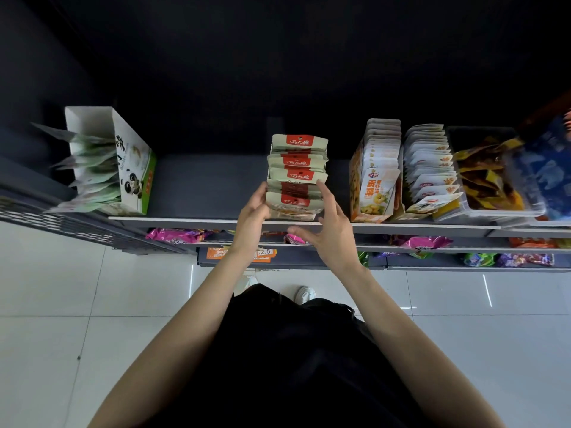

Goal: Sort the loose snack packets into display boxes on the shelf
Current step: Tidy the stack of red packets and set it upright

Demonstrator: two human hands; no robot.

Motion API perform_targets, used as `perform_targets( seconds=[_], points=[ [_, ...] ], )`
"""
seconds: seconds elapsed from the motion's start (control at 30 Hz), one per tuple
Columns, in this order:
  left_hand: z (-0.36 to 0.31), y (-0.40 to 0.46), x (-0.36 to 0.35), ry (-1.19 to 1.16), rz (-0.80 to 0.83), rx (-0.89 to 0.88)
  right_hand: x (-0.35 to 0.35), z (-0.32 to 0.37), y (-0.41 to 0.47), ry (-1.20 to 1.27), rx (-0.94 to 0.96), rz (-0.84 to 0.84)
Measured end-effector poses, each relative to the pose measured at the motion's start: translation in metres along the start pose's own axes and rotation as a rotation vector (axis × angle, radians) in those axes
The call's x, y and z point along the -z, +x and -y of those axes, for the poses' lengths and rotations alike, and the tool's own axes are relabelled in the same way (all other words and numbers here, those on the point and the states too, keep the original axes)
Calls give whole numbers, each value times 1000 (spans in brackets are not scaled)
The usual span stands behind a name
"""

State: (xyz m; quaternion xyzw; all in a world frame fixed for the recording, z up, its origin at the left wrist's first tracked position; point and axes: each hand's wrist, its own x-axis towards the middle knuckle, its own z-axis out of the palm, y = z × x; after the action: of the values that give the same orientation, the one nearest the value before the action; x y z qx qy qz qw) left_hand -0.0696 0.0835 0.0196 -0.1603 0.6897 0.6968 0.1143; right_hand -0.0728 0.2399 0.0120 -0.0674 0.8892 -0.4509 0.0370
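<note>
Far left on the top shelf point(200, 193): white panda-print display box point(131, 162), pale green packets point(92, 174) fanned inside, some sticking out left. Mid shelf: row of red-and-cream snack packets point(296, 174) standing at the front edge; any box around them can't be told. Left hand point(251, 213) touches the row's left side, fingers loosely curved against it. Right hand point(329, 230) has fingertips on the row's right side, fingers spread and straight, thumb out, gripping nothing. Right of that: yellow-label packet box point(375, 180), then a box of white pouches point(429, 171), clear tub of dark yellow packets point(488, 177), blue packs point(543, 171). Lower shelves hold pink and purple bags point(176, 235).
</note>
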Motion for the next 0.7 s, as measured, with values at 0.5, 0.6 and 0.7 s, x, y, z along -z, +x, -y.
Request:
perform_targets(
  seconds=[0.5, 0.6, 0.7],
  points=[
    [19, 45, 8, 735, -210, -365, -8, -28, 39, -241, 13, -158],
    [19, 39, 3, 620, -233, -317, -7, -32, 37, -151, -87, -181],
    [12, 20, -19, 355, -162, -187, -18, -25, 33, 21, -175, -41]
  ],
)
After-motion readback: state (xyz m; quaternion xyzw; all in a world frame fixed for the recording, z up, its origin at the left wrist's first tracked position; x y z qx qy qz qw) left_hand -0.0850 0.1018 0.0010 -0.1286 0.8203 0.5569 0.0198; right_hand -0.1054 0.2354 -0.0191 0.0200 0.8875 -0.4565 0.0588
